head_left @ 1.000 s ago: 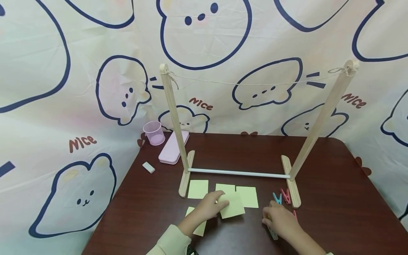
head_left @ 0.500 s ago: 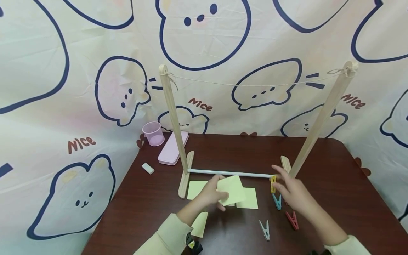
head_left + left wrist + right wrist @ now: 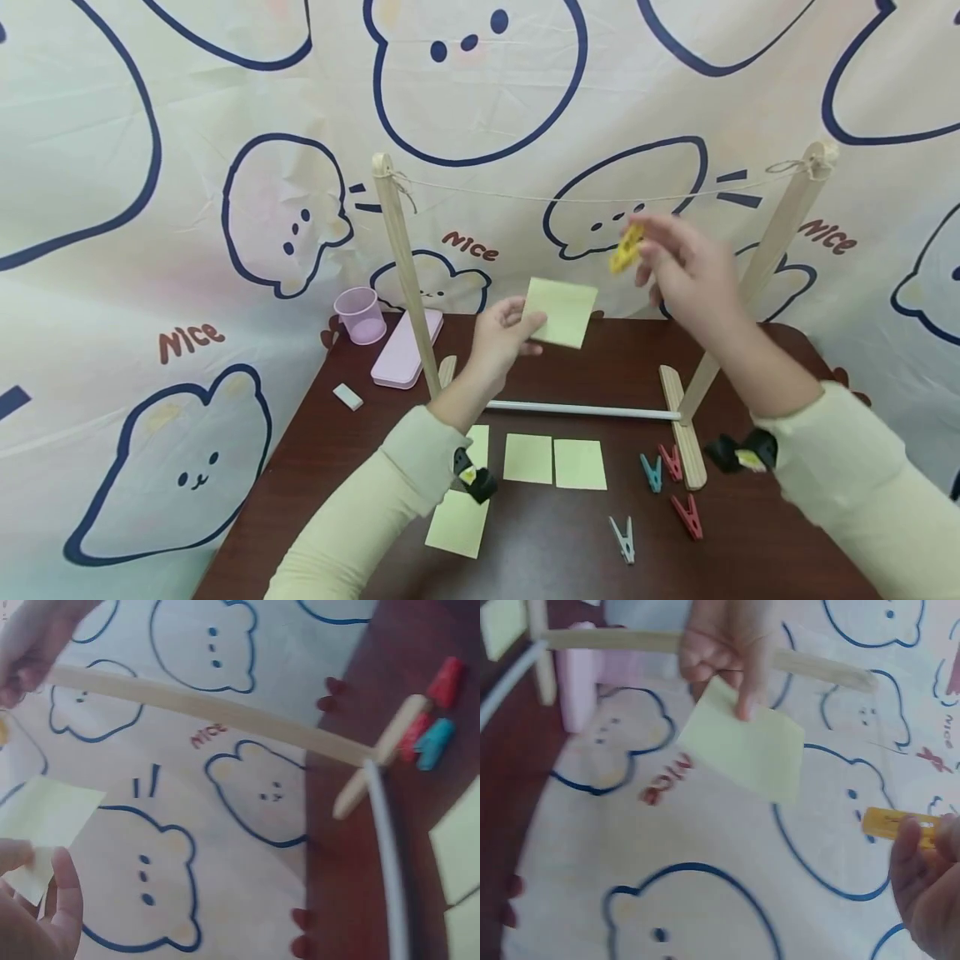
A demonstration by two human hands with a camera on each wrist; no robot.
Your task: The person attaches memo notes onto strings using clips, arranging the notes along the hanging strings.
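My left hand [image 3: 504, 340] pinches a pale yellow sticky note [image 3: 562, 312] by its left edge, thumb in front, raised above the white crossbar [image 3: 585, 409]. In the right wrist view the same sticky note [image 3: 742, 746] hangs from the thumb and fingers. Up and to the right of it, my right hand [image 3: 693, 271] holds a yellow clothespin [image 3: 627, 248] between thumb and fingers. That clothespin [image 3: 900, 823] also shows in the right wrist view. A thin string [image 3: 510, 196] runs between two wooden posts, a little above both hands.
Several sticky notes [image 3: 580, 464] lie on the brown table [image 3: 547, 533]. Teal [image 3: 652, 473], red [image 3: 687, 517] and grey [image 3: 623, 540] clothespins lie at the right, by the right post's wooden foot [image 3: 684, 429]. Behind the left post are a pink case [image 3: 405, 354], a cup [image 3: 361, 315] and an eraser [image 3: 348, 397].
My left hand has lifted the sticky note from the table and raised it. My right hand has picked up the yellow clothespin and carried it up towards the string.
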